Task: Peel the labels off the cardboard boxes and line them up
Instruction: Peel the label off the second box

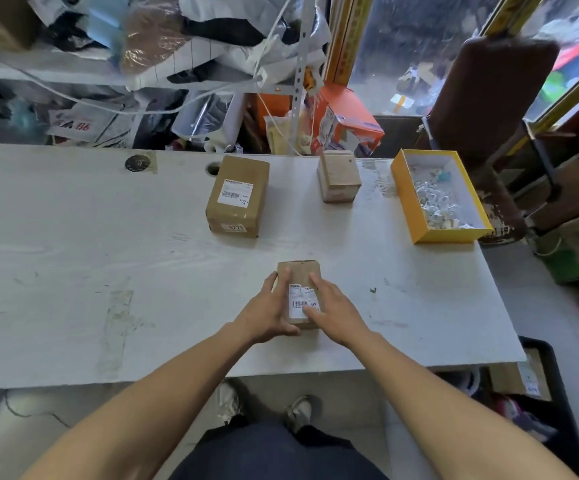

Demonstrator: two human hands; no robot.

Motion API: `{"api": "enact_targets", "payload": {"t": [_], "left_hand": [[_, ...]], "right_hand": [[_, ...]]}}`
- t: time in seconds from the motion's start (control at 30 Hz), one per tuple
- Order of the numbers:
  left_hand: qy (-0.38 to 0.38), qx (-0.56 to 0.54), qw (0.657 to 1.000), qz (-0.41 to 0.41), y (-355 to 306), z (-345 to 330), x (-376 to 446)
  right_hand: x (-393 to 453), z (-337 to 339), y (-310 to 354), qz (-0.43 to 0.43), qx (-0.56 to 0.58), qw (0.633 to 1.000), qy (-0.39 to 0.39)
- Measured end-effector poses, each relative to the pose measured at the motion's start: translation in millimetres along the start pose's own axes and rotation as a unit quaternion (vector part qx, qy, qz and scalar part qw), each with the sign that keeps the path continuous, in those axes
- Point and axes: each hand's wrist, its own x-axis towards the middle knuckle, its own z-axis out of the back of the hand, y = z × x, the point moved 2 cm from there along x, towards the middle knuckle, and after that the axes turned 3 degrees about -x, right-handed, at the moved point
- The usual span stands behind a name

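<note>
Both forearms reach forward from the bottom of the view and meet at the small box (pixel 300 292) near the table's front edge. Left hand (pixel 267 311) cups the box's left side, fingers curled along it, thumb toward the near end; it grips the box. Right hand (pixel 333 306) lies across the box's top right, fingers fairly straight, fingertips (pixel 310 315) resting on the white label (pixel 298 303). Nothing is pinched as far as I can tell. The hands are close together, box between them.

Table (pixel 108 237): big white top, scuffed. The small box sits dead ahead of the person, long axis running away from the body, label on the top face with its long side along the same axis. Label still stuck down, no lifted corner visible.

Key relation: the right fingertips are already on the label, toward its near right corner, so the right hand is the nearer one to start the peel, left one bracing. That's my read, not seen.

Further back: a larger box (pixel 238 197) left of centre, its label still on top. Another small box (pixel 338 176) to the right of it shows no label on the visible faces, though I can't be sure. Yellow tray (pixel 406 199) at far right holds white paper scraps, likely peeled labels. All three are well apart from the hands.
</note>
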Motion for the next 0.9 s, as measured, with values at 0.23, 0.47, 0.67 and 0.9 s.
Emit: {"api": "enact_targets", "payload": {"t": [0.23,0.47,0.67,0.9], "left_hand": [[-0.039,-0.008,0.999,-0.011,-3.3,-11.8,-9.7],[-0.050,-0.026,0.998,-0.006,9.5,-15.1,-8.9],[-0.053,-0.050,0.997,-0.012,13.5,-14.0,-9.4],[-0.055,-0.043,0.997,-0.027,12.3,-10.4,-5.7]], "right_hand": [[-8.2,-11.0,-12.3,-0.007,0.052,0.997,-0.059],[-13.0,-20.4,-13.0,-0.032,0.126,0.983,-0.130],[-11.5,-23.8,-9.0,-0.051,0.123,0.976,-0.174],[-2.4,-22.5,-3.6,-0.063,0.086,0.969,-0.221]]}}
